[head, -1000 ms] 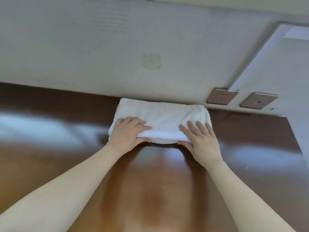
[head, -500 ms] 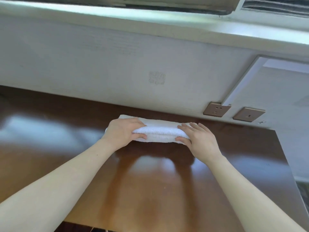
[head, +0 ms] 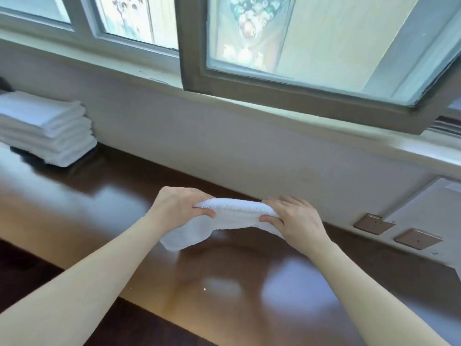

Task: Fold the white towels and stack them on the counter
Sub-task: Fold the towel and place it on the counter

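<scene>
Gripping w/ both hands: left hand (head: pixel 178 207) curling round the left end of the folded white terry-cloth towel (head: pixel 234 212), fingers over the top, thumb tucking under the front edge. Right hand (head: pixel 293 219) pinching the right end likewise, fingers lying on top, thumb pressing at the front. Sitting apart, one hand at each end, w/ the thick rounded fold bridging betw. them. Drooping below the left hand: a soft, nubbly lower layer of the same towel, sagging toward the surface; touching it or not, can't tell.

Holding the towel just over the glossy dark-brown wooden counter (head: pixel 224 283), near its back edge & close to the pale matte wall (head: pixel 224 146). Reflecting window light in blurry pale patches across the polished top.

Sitting low on the wall to the right: two square bronze-coloured socket plates (head: pixel 371 224), side by side, well apart from the right hand. Resting far left on the counter, close to the wall: a stack of folded white towels (head: pixel 47 128), several flat layers w/ edges squared, well apart from the left hand.

Running above the wall: a white painted window sill (head: pixel 249 106), then a grey-green window frame (head: pixel 194 71) w/ hazy glass, colours behind it blurring. Showing at bottom left, past the counter's front edge: a dark area, too dim to make out.
</scene>
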The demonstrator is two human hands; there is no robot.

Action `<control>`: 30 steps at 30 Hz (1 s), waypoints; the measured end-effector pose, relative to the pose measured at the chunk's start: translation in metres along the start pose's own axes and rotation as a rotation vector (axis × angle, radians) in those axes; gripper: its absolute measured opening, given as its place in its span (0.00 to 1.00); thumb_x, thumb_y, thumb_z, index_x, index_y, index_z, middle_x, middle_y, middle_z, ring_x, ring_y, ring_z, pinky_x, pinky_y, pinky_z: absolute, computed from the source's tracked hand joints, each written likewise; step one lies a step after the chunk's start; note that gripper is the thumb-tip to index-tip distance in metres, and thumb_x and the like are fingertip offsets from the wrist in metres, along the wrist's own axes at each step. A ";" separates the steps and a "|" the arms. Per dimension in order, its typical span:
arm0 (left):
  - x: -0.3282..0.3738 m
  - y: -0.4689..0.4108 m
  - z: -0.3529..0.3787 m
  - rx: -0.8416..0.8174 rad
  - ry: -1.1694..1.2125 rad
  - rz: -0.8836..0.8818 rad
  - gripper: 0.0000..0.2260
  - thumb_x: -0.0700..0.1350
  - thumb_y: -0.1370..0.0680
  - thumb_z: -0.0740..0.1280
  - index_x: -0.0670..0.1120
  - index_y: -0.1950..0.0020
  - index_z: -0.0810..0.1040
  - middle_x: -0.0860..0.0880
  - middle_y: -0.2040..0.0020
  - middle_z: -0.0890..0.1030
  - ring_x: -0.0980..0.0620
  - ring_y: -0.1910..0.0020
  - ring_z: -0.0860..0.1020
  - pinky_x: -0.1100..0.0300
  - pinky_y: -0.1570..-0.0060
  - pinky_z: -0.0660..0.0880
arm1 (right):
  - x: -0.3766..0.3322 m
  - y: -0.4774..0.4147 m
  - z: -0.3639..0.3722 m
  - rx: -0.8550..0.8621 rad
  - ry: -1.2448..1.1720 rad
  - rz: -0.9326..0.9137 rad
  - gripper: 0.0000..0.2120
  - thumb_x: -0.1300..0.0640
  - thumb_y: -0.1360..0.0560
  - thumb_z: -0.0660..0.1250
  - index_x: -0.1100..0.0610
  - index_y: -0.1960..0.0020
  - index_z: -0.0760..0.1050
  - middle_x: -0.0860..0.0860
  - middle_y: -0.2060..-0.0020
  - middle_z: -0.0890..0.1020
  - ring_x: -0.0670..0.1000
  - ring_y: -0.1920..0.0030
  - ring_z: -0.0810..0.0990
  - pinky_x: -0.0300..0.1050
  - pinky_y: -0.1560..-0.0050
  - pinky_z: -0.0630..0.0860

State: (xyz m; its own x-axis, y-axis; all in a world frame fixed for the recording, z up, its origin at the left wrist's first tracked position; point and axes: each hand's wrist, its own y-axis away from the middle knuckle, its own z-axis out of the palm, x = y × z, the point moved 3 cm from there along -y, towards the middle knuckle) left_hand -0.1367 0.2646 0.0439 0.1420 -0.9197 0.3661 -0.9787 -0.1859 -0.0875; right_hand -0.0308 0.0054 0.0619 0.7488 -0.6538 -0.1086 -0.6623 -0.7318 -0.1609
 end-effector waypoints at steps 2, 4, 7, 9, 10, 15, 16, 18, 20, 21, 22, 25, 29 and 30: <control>-0.040 0.015 -0.033 0.007 -0.025 -0.015 0.17 0.72 0.31 0.62 0.72 0.44 0.77 0.70 0.46 0.79 0.66 0.47 0.77 0.68 0.53 0.69 | -0.047 -0.026 -0.006 0.021 0.004 -0.027 0.16 0.41 0.23 0.66 0.49 0.41 0.81 0.43 0.45 0.83 0.53 0.45 0.80 0.49 0.44 0.75; -0.084 0.029 -0.065 0.019 -0.049 -0.037 0.17 0.72 0.30 0.61 0.72 0.44 0.76 0.70 0.46 0.79 0.65 0.48 0.77 0.66 0.53 0.69 | -0.095 -0.054 -0.008 0.033 -0.002 -0.055 0.18 0.40 0.23 0.64 0.48 0.40 0.80 0.43 0.43 0.83 0.52 0.40 0.79 0.47 0.38 0.71; -0.148 0.051 -0.106 0.058 -0.054 -0.068 0.15 0.70 0.28 0.62 0.72 0.44 0.77 0.69 0.46 0.79 0.64 0.48 0.77 0.63 0.52 0.70 | -0.162 -0.095 -0.003 -0.025 -0.025 -0.095 0.31 0.31 0.25 0.47 0.46 0.37 0.77 0.41 0.38 0.80 0.50 0.36 0.75 0.43 0.33 0.63; -0.189 0.067 -0.133 0.091 -0.056 -0.090 0.14 0.70 0.28 0.63 0.71 0.45 0.78 0.68 0.46 0.80 0.64 0.48 0.77 0.63 0.54 0.69 | -0.206 -0.124 0.002 -0.030 -0.033 -0.139 0.34 0.30 0.27 0.44 0.44 0.35 0.76 0.41 0.35 0.78 0.49 0.33 0.73 0.43 0.31 0.61; -0.206 0.073 -0.143 0.100 -0.059 -0.097 0.15 0.72 0.29 0.62 0.71 0.46 0.78 0.68 0.47 0.80 0.63 0.49 0.77 0.64 0.55 0.68 | -0.223 -0.135 0.003 -0.028 -0.028 -0.155 0.32 0.31 0.26 0.46 0.44 0.34 0.75 0.40 0.34 0.77 0.48 0.32 0.72 0.42 0.30 0.59; -0.292 0.094 -0.202 0.146 -0.077 -0.176 0.16 0.73 0.31 0.63 0.72 0.46 0.77 0.67 0.51 0.81 0.62 0.52 0.76 0.68 0.57 0.64 | -0.311 -0.200 0.005 -0.059 0.033 -0.233 0.29 0.31 0.24 0.47 0.42 0.32 0.72 0.39 0.33 0.76 0.45 0.30 0.69 0.40 0.32 0.58; -0.308 0.096 -0.214 0.158 -0.081 -0.184 0.16 0.72 0.31 0.63 0.71 0.46 0.78 0.66 0.52 0.81 0.61 0.53 0.76 0.66 0.56 0.65 | -0.328 -0.215 0.004 -0.066 0.041 -0.251 0.29 0.31 0.24 0.47 0.42 0.32 0.72 0.39 0.34 0.77 0.45 0.30 0.69 0.40 0.33 0.60; -0.336 0.096 -0.235 0.176 -0.092 -0.197 0.15 0.72 0.31 0.64 0.72 0.47 0.77 0.65 0.53 0.82 0.60 0.53 0.76 0.63 0.57 0.65 | -0.355 -0.241 0.002 -0.069 0.034 -0.265 0.24 0.33 0.22 0.51 0.42 0.32 0.72 0.38 0.35 0.77 0.45 0.29 0.69 0.40 0.35 0.61; -0.363 0.093 -0.254 0.195 -0.105 -0.207 0.14 0.72 0.31 0.64 0.73 0.47 0.76 0.64 0.53 0.82 0.59 0.53 0.77 0.62 0.57 0.65 | -0.377 -0.266 0.000 -0.054 0.018 -0.282 0.22 0.33 0.22 0.52 0.43 0.38 0.74 0.40 0.43 0.80 0.47 0.35 0.74 0.39 0.43 0.64; -0.379 0.090 -0.263 0.201 -0.114 -0.211 0.15 0.73 0.31 0.64 0.72 0.47 0.77 0.64 0.54 0.82 0.58 0.53 0.77 0.62 0.57 0.65 | -0.389 -0.281 -0.001 -0.040 0.019 -0.289 0.24 0.31 0.23 0.50 0.44 0.41 0.75 0.42 0.49 0.80 0.48 0.39 0.76 0.39 0.48 0.64; -0.393 0.086 -0.273 0.207 -0.134 -0.213 0.17 0.74 0.32 0.62 0.71 0.48 0.78 0.63 0.55 0.82 0.58 0.53 0.77 0.63 0.58 0.66 | -0.399 -0.295 -0.001 -0.029 0.022 -0.299 0.27 0.30 0.24 0.47 0.45 0.43 0.75 0.43 0.52 0.80 0.49 0.43 0.77 0.40 0.50 0.66; -0.437 0.067 -0.304 0.201 -0.204 -0.221 0.20 0.77 0.34 0.59 0.67 0.54 0.79 0.60 0.62 0.80 0.59 0.60 0.75 0.63 0.62 0.66 | -0.429 -0.341 0.001 -0.023 0.009 -0.320 0.34 0.26 0.29 0.42 0.46 0.46 0.76 0.44 0.54 0.81 0.50 0.50 0.78 0.45 0.54 0.70; -0.492 0.036 -0.350 0.243 -0.231 -0.207 0.22 0.80 0.39 0.58 0.74 0.51 0.76 0.61 0.67 0.77 0.62 0.64 0.73 0.66 0.64 0.63 | -0.459 -0.405 0.003 0.050 -0.118 -0.324 0.26 0.27 0.27 0.49 0.42 0.47 0.75 0.42 0.59 0.80 0.48 0.57 0.74 0.45 0.60 0.65; -0.503 0.028 -0.361 0.256 -0.234 -0.199 0.23 0.80 0.40 0.57 0.76 0.51 0.74 0.61 0.66 0.78 0.61 0.63 0.74 0.67 0.63 0.63 | -0.465 -0.417 0.003 0.069 -0.136 -0.324 0.23 0.27 0.26 0.50 0.41 0.47 0.74 0.40 0.62 0.79 0.47 0.59 0.72 0.46 0.61 0.65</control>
State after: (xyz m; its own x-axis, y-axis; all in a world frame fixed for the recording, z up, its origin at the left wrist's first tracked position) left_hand -0.2895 0.8468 0.1919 0.3839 -0.9056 0.1803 -0.8641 -0.4212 -0.2756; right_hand -0.1030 0.6155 0.1771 0.9193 -0.3553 -0.1695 -0.3902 -0.8791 -0.2737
